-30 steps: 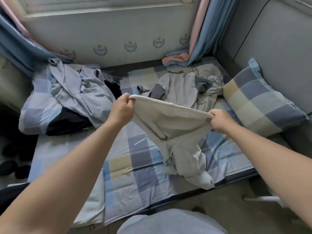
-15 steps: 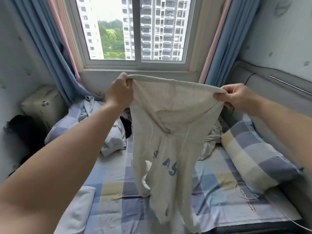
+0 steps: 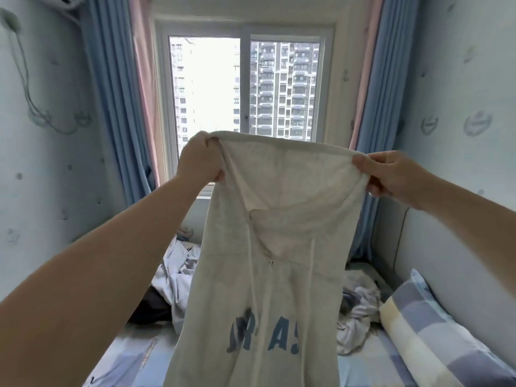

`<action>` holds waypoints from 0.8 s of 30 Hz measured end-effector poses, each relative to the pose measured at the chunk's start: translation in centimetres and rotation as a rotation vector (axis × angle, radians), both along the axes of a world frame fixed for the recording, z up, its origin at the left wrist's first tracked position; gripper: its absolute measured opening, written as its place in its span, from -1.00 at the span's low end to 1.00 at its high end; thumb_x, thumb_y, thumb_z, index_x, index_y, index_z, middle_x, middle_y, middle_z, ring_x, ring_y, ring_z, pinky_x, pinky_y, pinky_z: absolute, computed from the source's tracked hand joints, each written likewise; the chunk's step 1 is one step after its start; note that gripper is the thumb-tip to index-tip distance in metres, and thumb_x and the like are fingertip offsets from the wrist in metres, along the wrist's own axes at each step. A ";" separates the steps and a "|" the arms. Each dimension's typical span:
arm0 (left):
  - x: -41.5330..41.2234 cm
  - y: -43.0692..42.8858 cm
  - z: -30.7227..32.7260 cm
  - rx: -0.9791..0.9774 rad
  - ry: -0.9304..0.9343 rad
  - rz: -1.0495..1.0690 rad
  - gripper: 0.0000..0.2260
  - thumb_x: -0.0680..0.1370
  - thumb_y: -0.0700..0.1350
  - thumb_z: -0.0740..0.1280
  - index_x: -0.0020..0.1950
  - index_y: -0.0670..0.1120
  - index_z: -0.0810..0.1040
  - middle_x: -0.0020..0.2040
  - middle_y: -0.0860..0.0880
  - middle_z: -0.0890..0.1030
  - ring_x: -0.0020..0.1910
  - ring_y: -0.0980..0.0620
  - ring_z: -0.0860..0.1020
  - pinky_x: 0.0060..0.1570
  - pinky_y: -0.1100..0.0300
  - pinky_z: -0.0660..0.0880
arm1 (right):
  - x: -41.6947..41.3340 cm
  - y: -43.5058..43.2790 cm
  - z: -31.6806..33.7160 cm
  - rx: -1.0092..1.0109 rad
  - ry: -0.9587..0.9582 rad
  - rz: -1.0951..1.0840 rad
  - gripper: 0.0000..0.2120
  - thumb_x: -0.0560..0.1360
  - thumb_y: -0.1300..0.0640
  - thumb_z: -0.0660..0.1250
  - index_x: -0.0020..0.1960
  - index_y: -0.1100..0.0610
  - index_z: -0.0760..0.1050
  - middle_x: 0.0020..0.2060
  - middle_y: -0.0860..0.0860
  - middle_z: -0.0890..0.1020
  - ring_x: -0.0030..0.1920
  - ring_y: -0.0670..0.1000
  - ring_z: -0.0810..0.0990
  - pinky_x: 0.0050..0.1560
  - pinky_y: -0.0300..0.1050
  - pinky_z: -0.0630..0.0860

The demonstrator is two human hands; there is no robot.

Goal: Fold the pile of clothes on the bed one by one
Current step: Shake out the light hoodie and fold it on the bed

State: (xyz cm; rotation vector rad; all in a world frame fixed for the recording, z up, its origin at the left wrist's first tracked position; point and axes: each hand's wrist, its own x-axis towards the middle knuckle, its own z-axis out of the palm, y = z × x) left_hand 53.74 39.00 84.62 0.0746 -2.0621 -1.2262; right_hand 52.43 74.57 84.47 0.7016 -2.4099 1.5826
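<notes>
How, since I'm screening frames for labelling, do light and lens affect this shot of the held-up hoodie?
Head view: the window is blown out white in its left pane, backlighting the hoodie, so its front looks dim and its blue lettering is broken by folds; wide-angle distortion tilts the blue curtains and stretches the forearms; left hand and right hand, gripping the hood's rim, look sharp.

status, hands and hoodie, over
Hands: left hand and right hand grip cream hoodie by top edge. It hangs over bed. Behind it, loose clothes on bed.

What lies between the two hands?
In the head view, the cream hoodie hangs stretched between them; the left hand and the right hand each grip its top edge.
</notes>
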 end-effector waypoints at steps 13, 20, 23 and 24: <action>-14.4 -4.6 -3.2 0.247 -0.126 -0.052 -0.80 0.67 -0.16 0.11 0.07 -0.13 0.52 -0.18 -0.27 0.69 -0.31 -0.21 0.70 -0.27 -0.09 0.68 | -15.8 -7.5 -1.7 -0.168 -0.026 -0.147 -0.74 0.59 -0.05 0.35 -0.01 0.17 0.59 -0.19 0.20 0.68 -0.28 0.13 0.70 -0.28 -0.09 0.69; -32.7 -9.7 -13.9 0.299 -0.240 -0.044 -0.79 0.67 -0.15 0.14 -0.09 -0.09 0.51 -0.12 -0.17 0.68 -0.25 -0.14 0.72 -0.12 -0.21 0.66 | -33.3 -13.4 -11.1 -0.190 -0.178 -0.237 -0.70 0.59 -0.03 0.35 -0.02 0.23 0.58 -0.13 0.18 0.69 -0.15 0.11 0.72 -0.19 -0.07 0.69; -40.4 -11.7 -23.7 0.317 -0.310 -0.035 -0.82 0.60 -0.10 0.19 -0.16 -0.10 0.49 -0.16 -0.17 0.68 -0.24 -0.08 0.72 -0.09 -0.21 0.65 | -41.1 -15.7 -20.1 -0.142 -0.249 -0.324 -0.79 0.62 0.07 0.33 -0.08 0.20 0.56 -0.23 0.08 0.64 -0.31 -0.11 0.66 -0.29 -0.24 0.62; -42.7 -12.3 -27.7 0.312 -0.333 -0.024 -0.83 0.55 -0.06 0.19 -0.17 -0.08 0.49 -0.18 -0.15 0.69 -0.23 -0.08 0.71 -0.08 -0.19 0.65 | -43.3 -16.5 -23.8 -0.116 -0.270 -0.343 -0.82 0.62 0.11 0.33 -0.10 0.19 0.56 -0.26 0.06 0.62 -0.38 -0.15 0.62 -0.32 -0.24 0.59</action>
